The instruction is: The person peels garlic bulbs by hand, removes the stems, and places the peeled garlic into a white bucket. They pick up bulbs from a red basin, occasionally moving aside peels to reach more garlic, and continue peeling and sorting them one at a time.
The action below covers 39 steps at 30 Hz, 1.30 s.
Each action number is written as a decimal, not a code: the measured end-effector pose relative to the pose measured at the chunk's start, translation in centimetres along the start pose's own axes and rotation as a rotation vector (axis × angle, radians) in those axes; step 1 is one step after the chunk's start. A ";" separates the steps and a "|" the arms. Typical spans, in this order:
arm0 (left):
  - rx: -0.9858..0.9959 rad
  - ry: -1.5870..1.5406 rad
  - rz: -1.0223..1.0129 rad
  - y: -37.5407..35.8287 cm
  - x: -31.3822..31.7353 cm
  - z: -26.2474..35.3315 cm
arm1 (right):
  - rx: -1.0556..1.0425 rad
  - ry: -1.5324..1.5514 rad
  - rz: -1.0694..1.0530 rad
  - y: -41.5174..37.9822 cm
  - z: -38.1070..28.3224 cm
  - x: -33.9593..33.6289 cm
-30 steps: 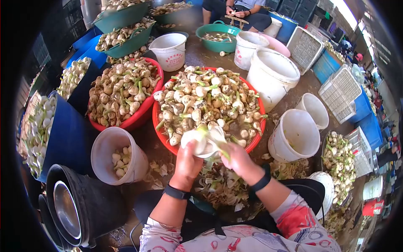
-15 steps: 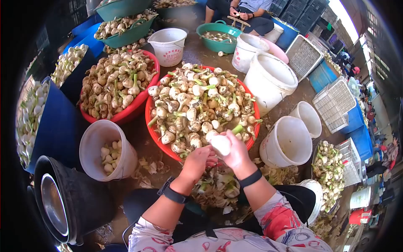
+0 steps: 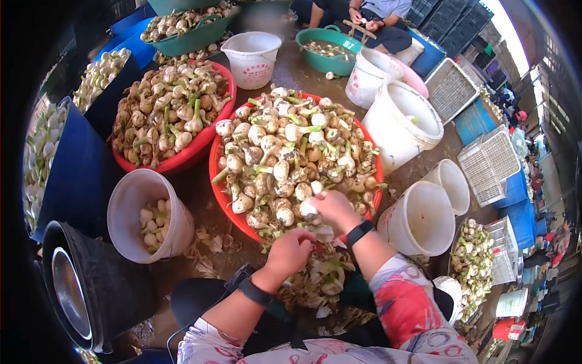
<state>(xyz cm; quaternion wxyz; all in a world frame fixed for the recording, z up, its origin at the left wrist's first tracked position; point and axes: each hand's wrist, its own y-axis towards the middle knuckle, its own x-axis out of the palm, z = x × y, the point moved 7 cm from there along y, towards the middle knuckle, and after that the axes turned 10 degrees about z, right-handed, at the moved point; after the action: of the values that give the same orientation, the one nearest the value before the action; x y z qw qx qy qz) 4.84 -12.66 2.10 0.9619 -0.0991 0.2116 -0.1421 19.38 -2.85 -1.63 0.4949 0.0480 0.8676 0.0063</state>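
My right hand (image 3: 334, 210) is closed round a white garlic bulb (image 3: 308, 209) at the near edge of a red basin (image 3: 219, 200) heaped with soiled bulbs. Lower and to the left, my left hand (image 3: 291, 249) has its fingers curled together, apart from the bulb; whether they hold anything is too small to tell. Loose peelings (image 3: 319, 276) lie below my hands. Several peeled bulbs rest inside a white bucket (image 3: 182, 227) to the left.
A second red basin (image 3: 227, 109) of garlic stands at the upper left. White buckets (image 3: 394, 159) (image 3: 409, 227) line the right side, with a black bucket (image 3: 124, 291) at the lower left. Another person (image 3: 379, 15) sits beyond a green basin (image 3: 315, 59).
My hands have moved apart. The left has dropped slightly, while the right has turned palm-down with the bulb. Something green now shows inside the large white bucket at the right.
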 end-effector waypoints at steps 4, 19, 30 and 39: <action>-0.047 -0.163 0.327 1.5 -2.7 -2.3 | 0.162 0.000 -0.135 -1.4 -1.6 -0.4; 0.047 -0.438 0.494 3.2 -3.3 -4.6 | 0.056 0.285 0.048 -4.7 -3.1 -0.9; 0.317 -0.615 0.618 -2.6 -6.5 3.5 | 0.065 0.654 -0.304 -10.6 -11.5 -6.2; 0.413 -0.424 0.494 -3.9 -6.2 5.0 | 0.041 0.404 -0.403 -12.4 -12.2 -8.0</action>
<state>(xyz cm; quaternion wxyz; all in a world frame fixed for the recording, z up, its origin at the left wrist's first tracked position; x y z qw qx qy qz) 0.74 -13.70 9.86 0.9892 0.1234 -0.0076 0.0782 11.96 -15.51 10.77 0.3024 -0.1177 0.9405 -0.1005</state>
